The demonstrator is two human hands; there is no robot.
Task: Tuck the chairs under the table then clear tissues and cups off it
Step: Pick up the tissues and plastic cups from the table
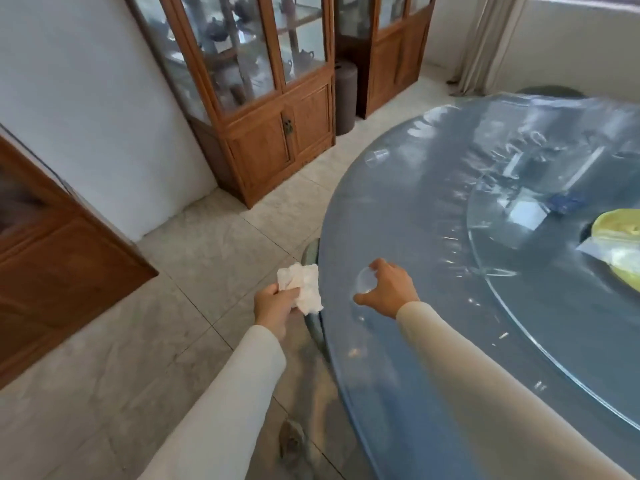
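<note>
A large round blue table (398,341) fills the right side, with a glass turntable (519,306) on it. My left hand (273,306) is shut on crumpled white tissues (303,287), held just off the table's left edge. My right hand (391,289) is over the table near its edge, fingers closed around a clear plastic cup (363,282). Another clear cup (377,156) lies at the table's far left edge. A chair back (310,252) shows dark green, tucked close against the table beside my left hand.
Two wooden glass-door cabinets (277,109) stand along the far wall, with a dark round stool (344,95) between them. A wooden door or cabinet (52,254) is at the left. A yellow bag (620,244) and a blue packet (568,204) sit on the turntable. Tiled floor (156,341) lies left.
</note>
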